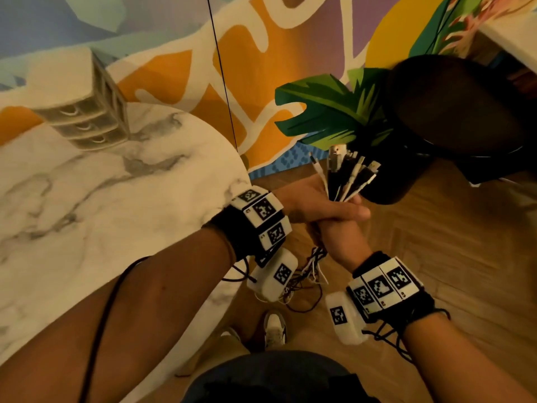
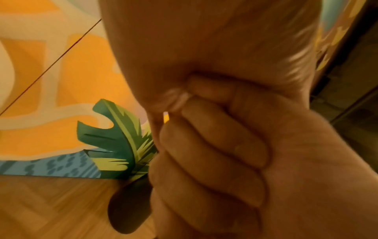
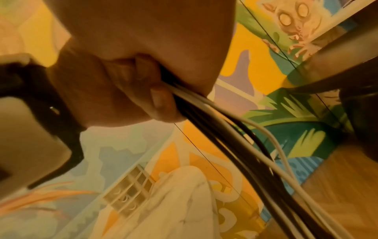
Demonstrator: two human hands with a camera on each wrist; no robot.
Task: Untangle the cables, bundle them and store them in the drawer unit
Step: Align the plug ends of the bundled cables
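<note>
Several black and white cables form one bundle (image 1: 345, 175), and its plug ends fan out above my left hand (image 1: 319, 203), which grips it in a fist. Just below, my right hand (image 1: 337, 237) also grips the bundle, touching the left hand. The rest of the cables (image 1: 308, 271) hang in a loose tangle down to the floor. In the right wrist view, curled fingers (image 3: 159, 98) clamp the cables (image 3: 235, 145). The left wrist view shows only a closed fist (image 2: 214, 145); the cables are hidden there. The beige drawer unit (image 1: 87, 120) (image 3: 128, 195) stands on the marble table with its drawers closed.
The round marble table (image 1: 101, 199) fills the left side, its edge close to my left wrist. A dark round seat (image 1: 450, 112) stands just beyond the hands on the right. A thin black wire (image 1: 223, 77) hangs in front of the painted wall. Wooden floor lies below.
</note>
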